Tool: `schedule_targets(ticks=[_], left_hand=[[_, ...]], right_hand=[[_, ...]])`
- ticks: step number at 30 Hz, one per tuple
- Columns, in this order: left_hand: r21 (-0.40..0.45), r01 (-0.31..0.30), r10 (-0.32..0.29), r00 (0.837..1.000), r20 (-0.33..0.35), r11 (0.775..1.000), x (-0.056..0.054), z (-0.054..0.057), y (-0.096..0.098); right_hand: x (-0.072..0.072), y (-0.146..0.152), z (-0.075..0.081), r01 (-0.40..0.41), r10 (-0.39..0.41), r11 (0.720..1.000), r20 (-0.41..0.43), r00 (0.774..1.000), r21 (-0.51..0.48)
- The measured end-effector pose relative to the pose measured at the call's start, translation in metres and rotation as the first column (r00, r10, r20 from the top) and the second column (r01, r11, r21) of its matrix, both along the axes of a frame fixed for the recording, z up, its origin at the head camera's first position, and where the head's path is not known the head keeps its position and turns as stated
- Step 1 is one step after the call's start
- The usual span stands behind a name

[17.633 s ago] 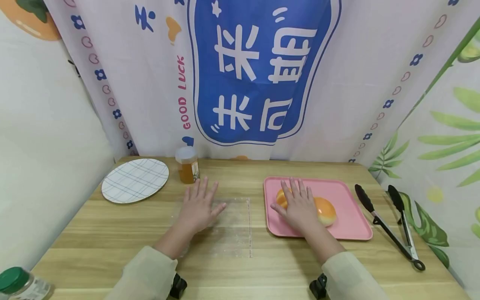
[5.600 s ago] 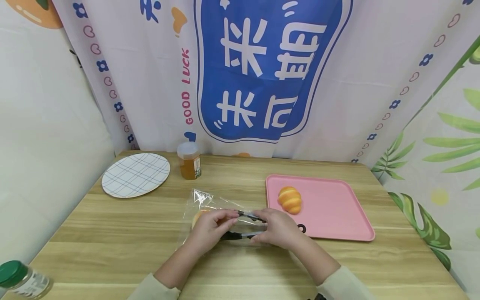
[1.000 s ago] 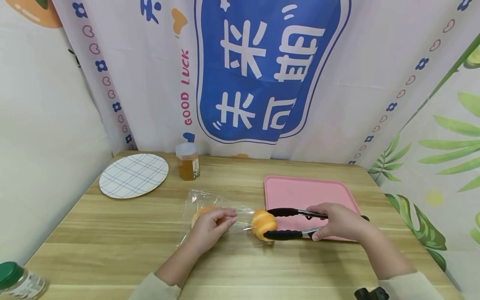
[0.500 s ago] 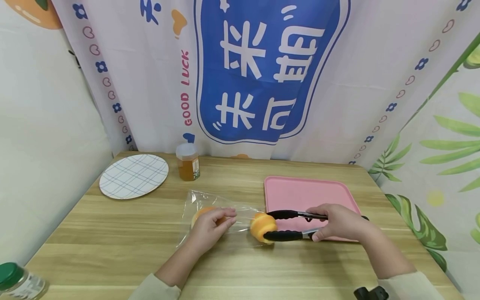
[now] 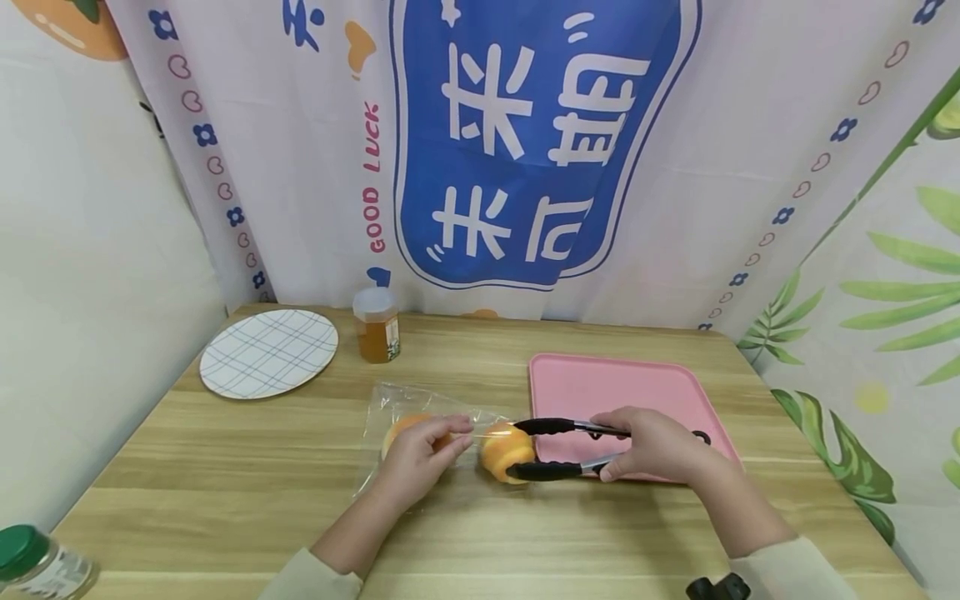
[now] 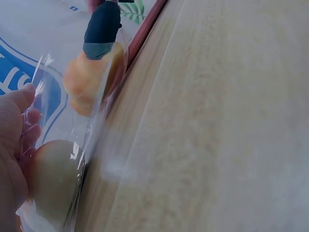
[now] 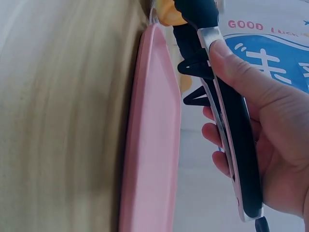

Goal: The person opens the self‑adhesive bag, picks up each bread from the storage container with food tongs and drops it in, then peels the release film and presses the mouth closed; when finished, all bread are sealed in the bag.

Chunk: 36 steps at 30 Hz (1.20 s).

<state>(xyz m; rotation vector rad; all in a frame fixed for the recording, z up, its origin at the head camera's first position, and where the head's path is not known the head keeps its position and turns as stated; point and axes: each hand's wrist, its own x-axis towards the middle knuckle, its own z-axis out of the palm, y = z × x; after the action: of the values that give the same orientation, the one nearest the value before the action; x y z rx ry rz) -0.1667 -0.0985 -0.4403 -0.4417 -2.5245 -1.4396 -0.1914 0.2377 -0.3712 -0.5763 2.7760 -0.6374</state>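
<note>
My left hand [image 5: 420, 457] pinches the edge of a clear plastic bag [image 5: 385, 402] at its mouth. Inside the bag lies a round bun [image 6: 54, 176], partly covered by that hand in the head view. My right hand [image 5: 658, 446] grips black-and-silver tongs [image 5: 553, 427] around both arms. Between the tong heads is a striped, croissant-shaped bread roll [image 5: 504, 457]. Seen from the left wrist, clear film overlaps the roll [image 6: 86, 82] and one tong tip, at the bag's mouth.
Right of the bag, a pink tray [image 5: 600, 387] lies under the tongs and right hand. A honey-coloured jar [image 5: 377, 333] and a checked oval plate [image 5: 268, 354] stand at the back left. A green-lidded shaker [image 5: 45, 562] is at the front left corner.
My right hand has moved left, carrying the tongs and croissant-shaped roll further into the bag's mouth and closer to my left hand. The left hand has kept its place.
</note>
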Motion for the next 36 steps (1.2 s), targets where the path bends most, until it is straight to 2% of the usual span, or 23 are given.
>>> schedule_targets(ticks=[9,17,26,33,36], left_hand=[[-0.017,-0.027,0.026,1.0,-0.016,0.999,0.0,0.003,0.001],[-0.011,-0.011,0.011,1.0,-0.002,1.0,0.0,0.003,0.002],[-0.002,-0.013,0.013,1.0,0.0,1.0,-0.001,0.002,0.002],[0.005,-0.014,0.014,1.0,-0.011,1.0,0.0,0.003,0.002],[-0.002,-0.02,0.02,1.0,-0.014,1.0,0.0,0.003,0.003]], right_hand=[[0.004,-0.002,-0.006,0.004,-0.004,1.0,-0.027,1.0,0.002],[0.008,-0.013,-0.022,0.031,-0.033,0.999,-0.037,0.999,-0.042],[0.016,-0.024,-0.04,0.096,-0.1,0.984,-0.021,0.995,-0.15],[0.027,-0.043,-0.044,0.187,-0.194,0.975,-0.047,0.98,-0.122],[0.03,-0.048,-0.045,0.202,-0.209,0.973,-0.061,0.976,-0.112]])
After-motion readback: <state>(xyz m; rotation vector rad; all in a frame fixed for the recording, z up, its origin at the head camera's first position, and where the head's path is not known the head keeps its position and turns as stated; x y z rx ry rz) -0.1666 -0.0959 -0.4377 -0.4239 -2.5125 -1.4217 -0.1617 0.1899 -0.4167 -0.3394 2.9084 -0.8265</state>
